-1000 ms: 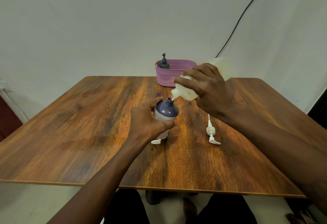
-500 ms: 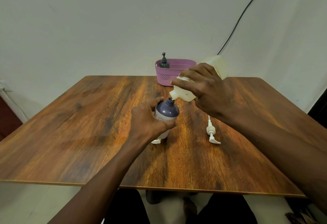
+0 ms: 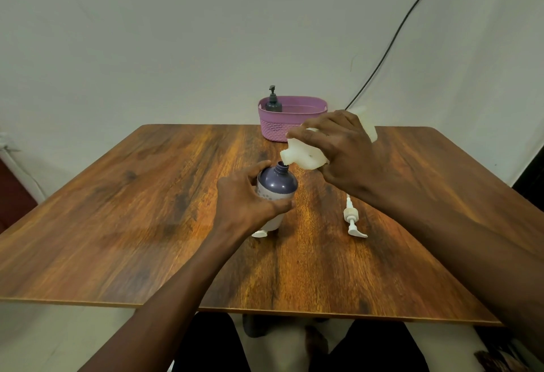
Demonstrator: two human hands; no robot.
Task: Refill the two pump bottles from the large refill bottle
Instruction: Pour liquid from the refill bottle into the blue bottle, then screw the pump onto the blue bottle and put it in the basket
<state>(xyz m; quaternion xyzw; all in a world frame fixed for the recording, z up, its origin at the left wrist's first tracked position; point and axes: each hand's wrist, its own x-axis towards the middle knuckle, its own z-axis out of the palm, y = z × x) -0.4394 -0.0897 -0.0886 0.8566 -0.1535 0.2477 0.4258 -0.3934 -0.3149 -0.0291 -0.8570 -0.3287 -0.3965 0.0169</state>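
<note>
At the bottom edge of the frame, below the near rim of the wooden table [image 3: 117, 224], the person's dark-clad legs show, with both forearms reaching up and inward from the lower corners.

A little past the table's middle, the left hand [image 3: 241, 204] is wrapped around the purple-topped pump bottle [image 3: 276, 185], fingers and thumb curled on its body; the bottle stands with its neck open and uncapped. The hand covers most of the bottle's left side and lower body, so only the dark dome and a strip of the pale label are clear. Peeking out just below the bottle's base is a small white piece [image 3: 259, 234] — too hidden by hand and bottle to identify.

To the right of it, lying flat on the wood and apart from the bottle, is a white pump head [image 3: 351, 218] with its tube pointing away towards the right forearm.

Just above the open neck, the right hand [image 3: 344, 151] grips the large refill bottle [image 3: 303, 157], tilted with its spout down and left, right over the opening. Whether liquid is passing cannot be made out. The hand hides the bottle's middle.

At the far edge stands a pink basket [image 3: 279, 129] with a dark pump bottle [image 3: 273, 104] inside at its left end. Behind, on the wall, a black cable [image 3: 397, 30] runs up to the upper right.
</note>
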